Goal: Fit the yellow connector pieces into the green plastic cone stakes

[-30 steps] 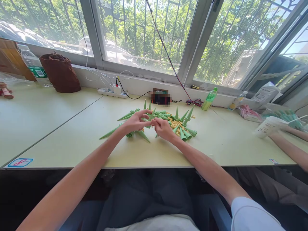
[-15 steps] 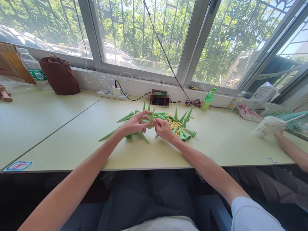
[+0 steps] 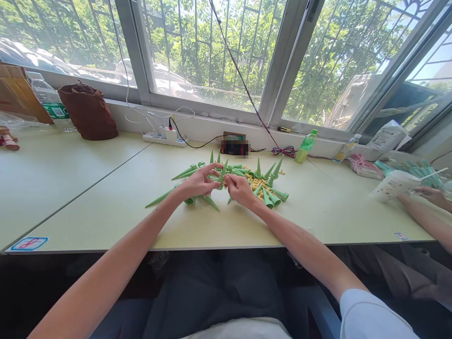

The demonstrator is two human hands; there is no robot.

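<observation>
Compared with half a second ago, the left hand's lower fingers have shifted slightly around the green cone, while at the far right a co-worker's hand has come into view beyond the white cup. Nearest are the person's dark trousers and a pale sleeve, then the table edge with a blue-bordered sticker. Farther in, the two hands meet above the tabletop: the left grips the cone, tip upward, and the right hand has its fingertips pinched together against its side (whatever sits in that pinch is hidden). More green cones lie to the left; to the right, yellow pieces are heaped among others, some upright, some on their sides. Behind stand a brown bag, a white power strip and a green-labelled bottle. Beyond the window, bars cross sunlit foliage.
</observation>
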